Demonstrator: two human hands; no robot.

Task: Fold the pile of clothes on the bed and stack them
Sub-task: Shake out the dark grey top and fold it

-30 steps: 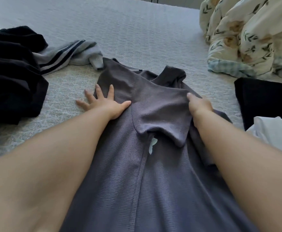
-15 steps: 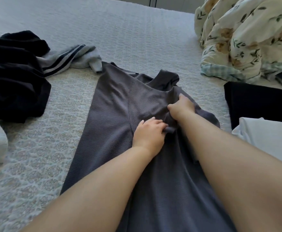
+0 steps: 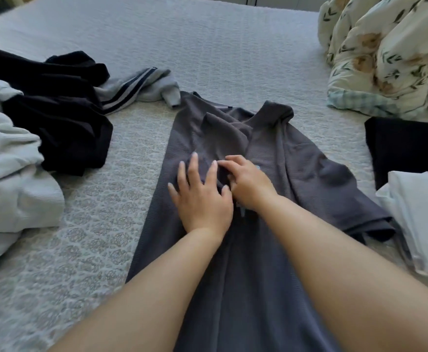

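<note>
A long dark grey ribbed garment (image 3: 235,270) lies lengthwise down the middle of the bed (image 3: 86,250). One sleeve is folded in over its chest. My left hand (image 3: 200,196) lies flat on the garment with fingers spread, pressing that sleeve down. Right beside it, my right hand (image 3: 248,179) has its fingers curled and pinches the sleeve's edge at the centre of the garment. The other side of the garment (image 3: 334,189) lies rumpled out to the right.
A black garment (image 3: 55,118), a grey striped one (image 3: 136,87) and pale clothes (image 3: 7,179) lie heaped on the left. On the right are a folded black piece (image 3: 408,146), folded white cloth (image 3: 423,219) and a floral duvet (image 3: 390,54).
My left hand came off the left shoulder area to the centre and now lies flat. My right hand drew the folded sleeve inward to the middle. The view shifted slightly.
</note>
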